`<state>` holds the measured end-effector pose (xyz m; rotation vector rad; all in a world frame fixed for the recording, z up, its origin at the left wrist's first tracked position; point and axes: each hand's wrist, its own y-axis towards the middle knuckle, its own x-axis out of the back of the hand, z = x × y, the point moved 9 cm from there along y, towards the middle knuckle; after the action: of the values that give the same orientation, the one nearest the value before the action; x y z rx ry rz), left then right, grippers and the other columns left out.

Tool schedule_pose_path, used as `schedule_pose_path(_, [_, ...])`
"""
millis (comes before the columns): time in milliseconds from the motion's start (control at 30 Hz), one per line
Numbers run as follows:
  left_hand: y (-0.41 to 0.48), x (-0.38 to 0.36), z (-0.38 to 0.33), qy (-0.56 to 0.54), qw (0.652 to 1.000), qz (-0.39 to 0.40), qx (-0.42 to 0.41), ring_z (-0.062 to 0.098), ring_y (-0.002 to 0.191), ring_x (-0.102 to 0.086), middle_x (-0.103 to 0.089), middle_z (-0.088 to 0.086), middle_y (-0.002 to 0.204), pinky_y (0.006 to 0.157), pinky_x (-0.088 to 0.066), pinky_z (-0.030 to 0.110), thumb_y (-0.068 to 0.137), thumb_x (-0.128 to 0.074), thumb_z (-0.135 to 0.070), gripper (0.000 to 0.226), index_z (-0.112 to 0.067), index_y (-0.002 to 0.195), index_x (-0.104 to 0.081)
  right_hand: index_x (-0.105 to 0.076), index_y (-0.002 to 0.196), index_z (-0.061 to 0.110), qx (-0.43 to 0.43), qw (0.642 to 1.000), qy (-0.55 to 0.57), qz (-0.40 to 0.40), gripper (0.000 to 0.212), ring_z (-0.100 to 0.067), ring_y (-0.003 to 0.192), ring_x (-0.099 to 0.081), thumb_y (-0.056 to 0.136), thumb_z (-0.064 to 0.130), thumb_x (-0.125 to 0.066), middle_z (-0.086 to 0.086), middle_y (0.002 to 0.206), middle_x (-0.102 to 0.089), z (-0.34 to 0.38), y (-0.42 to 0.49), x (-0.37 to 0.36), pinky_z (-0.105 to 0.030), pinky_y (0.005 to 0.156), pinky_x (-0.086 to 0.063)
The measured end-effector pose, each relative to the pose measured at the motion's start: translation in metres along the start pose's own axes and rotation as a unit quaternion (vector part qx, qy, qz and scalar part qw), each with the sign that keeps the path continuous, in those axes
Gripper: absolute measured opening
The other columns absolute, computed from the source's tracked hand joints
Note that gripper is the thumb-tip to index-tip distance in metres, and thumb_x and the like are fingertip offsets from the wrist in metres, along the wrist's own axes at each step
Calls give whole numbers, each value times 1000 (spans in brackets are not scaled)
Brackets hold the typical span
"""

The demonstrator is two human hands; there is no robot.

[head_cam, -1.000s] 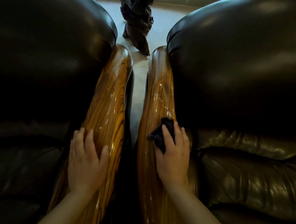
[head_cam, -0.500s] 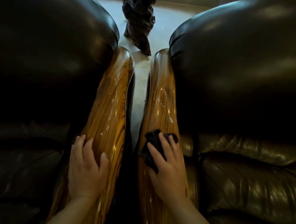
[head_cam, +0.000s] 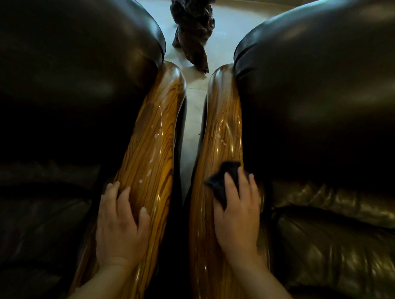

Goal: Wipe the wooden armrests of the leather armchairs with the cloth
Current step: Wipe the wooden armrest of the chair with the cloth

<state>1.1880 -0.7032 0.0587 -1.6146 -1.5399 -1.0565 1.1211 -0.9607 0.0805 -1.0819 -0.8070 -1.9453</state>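
Right hand [head_cam: 237, 212] is lying palm-down on the right armrest [head_cam: 220, 132], fingers spread and only loosely curled, pressing a dark cloth [head_cam: 222, 178] flat against the wood. Cloth is bunched under the fingertips, part of it sticking out past the index finger toward the gap between the chairs. No closed grip; it is being pinned rather than clenched.

Left hand [head_cam: 120, 226] is resting open and flat on the left armrest [head_cam: 155, 135], thumb toward the gap, fingers draped over the outer edge next to the leather. Holding nothing.

Taking the gap as the reference line: both armrests are running alongside it, glossy striped wood, one on each side, converging toward the far end. Pale specks and smears are showing on the left armrest just beyond the left fingertips, and a few on the right armrest beyond the cloth.

Outward from each armrest, dark leather armchairs: left chair [head_cam: 61, 67], right chair [head_cam: 332, 90], back cushions bulging, seat cushions creased.

Pale floor [head_cam: 191, 114] is showing through the gap. At its far end, a dark gnarled carving [head_cam: 192, 22] is standing on the floor.
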Motion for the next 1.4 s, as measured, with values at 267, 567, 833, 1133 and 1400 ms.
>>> schedule_pose_path(267, [2,0,1,-3,1000,-1,-1,30,147,-24,-25,7,157,110,-35,55,93,-32,-49,60,-14,140,-39,-58,134,20,181,980,64,53,55,-18,148,-26,81,32,-70,-3,150,-47,-4,-6,9,-46,121,-25])
schedule_pose_path(567, [-1,1,0,-1,1000,-4,-2,28,147,-24,-26,6,157,110,-36,55,93,-33,-49,59,-15,140,-38,-44,144,28,170,983,1,74,61,-21,153,-14,87,38,-63,3,162,-28,22,0,-9,-45,122,-16])
schedule_pose_path(833, [0,-1,1,9,1000,-4,-3,30,146,-25,-27,7,156,109,-37,56,93,-33,-48,58,-14,140,-39,-39,150,18,4,999,11,43,61,-26,152,-17,95,36,-57,-7,162,-29,10,65,-3,-45,123,-19])
schedule_pose_path(1133, [-1,-1,0,18,1000,-6,-5,29,146,-25,-28,9,156,110,-37,56,93,-34,-46,57,-13,140,-38,-39,149,25,99,992,-10,76,64,-21,152,-15,89,43,-55,0,162,-27,3,25,-2,-44,121,-18])
schedule_pose_path(1400, [0,-2,2,7,1000,-5,-1,26,147,-24,-26,5,156,109,-38,57,93,-34,-47,57,-17,140,-38,-45,145,24,188,977,-3,97,62,-23,151,-20,86,38,-60,0,160,-32,22,18,-5,-46,120,-21])
